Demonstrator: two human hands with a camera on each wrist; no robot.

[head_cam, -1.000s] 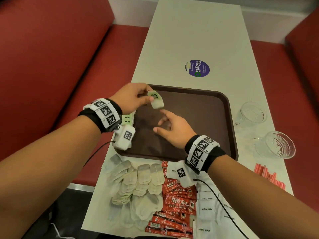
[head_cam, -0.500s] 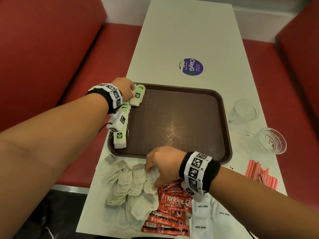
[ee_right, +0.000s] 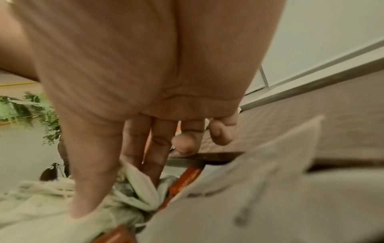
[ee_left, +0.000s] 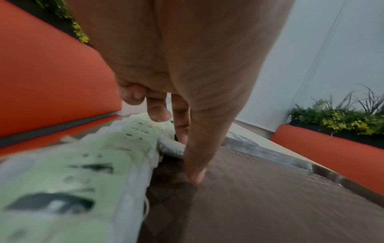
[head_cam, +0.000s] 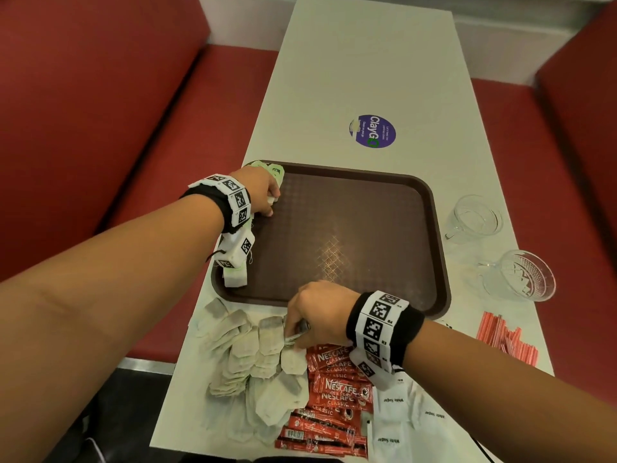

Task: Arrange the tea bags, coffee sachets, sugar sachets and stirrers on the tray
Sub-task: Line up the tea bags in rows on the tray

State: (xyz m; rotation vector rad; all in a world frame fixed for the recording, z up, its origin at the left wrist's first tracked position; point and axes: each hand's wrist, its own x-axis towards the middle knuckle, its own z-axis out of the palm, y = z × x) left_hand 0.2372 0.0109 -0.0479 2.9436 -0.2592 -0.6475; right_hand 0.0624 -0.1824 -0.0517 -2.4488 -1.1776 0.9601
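Note:
A brown tray (head_cam: 334,235) lies on the white table. Green-tagged tea bags (head_cam: 235,279) run along its left side. My left hand (head_cam: 267,195) is at the tray's far left corner. Its fingers rest on the farthest tea bag (ee_left: 166,144) and its thumb tip touches the tray floor (ee_left: 270,197). My right hand (head_cam: 297,332) is over the tea bag pile (head_cam: 253,349) in front of the tray. It pinches one tea bag (ee_right: 141,189) between thumb and fingers. Red coffee sachets (head_cam: 340,389), white sugar sachets (head_cam: 400,416) and red stirrers (head_cam: 504,339) lie on the table.
Two glass cups (head_cam: 475,217) (head_cam: 521,275) stand right of the tray. A purple sticker (head_cam: 373,131) is on the table beyond it. Red bench seats (head_cam: 100,128) flank the table on both sides.
My left hand carried a tea bag from mid-tray to the far left corner and set it down. My right hand drew back from the tray to the pile and pinched a tea bag.

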